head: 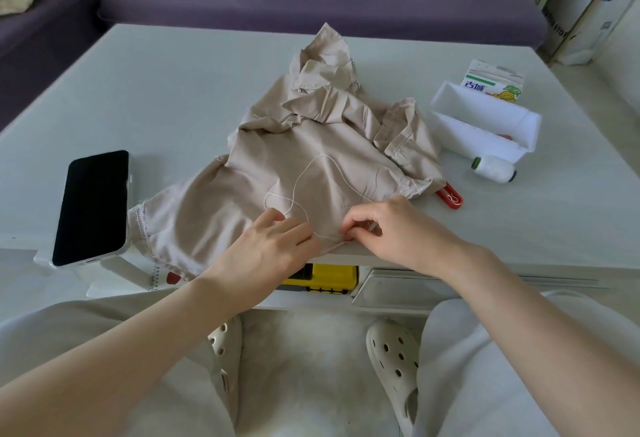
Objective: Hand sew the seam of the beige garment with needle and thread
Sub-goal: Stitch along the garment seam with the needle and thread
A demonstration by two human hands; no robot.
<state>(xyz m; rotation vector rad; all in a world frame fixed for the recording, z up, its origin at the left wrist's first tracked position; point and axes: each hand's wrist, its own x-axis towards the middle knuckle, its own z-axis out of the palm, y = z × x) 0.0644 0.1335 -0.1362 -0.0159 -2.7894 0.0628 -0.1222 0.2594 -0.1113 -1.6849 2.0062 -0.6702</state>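
bare forearms reach over the lap to the beige garment, spread at the table's near edge. right hand pinches the needle at the seam; left hand rests on the cloth beside it, and i cannot tell whether it grips. white thread loops across the fabric.
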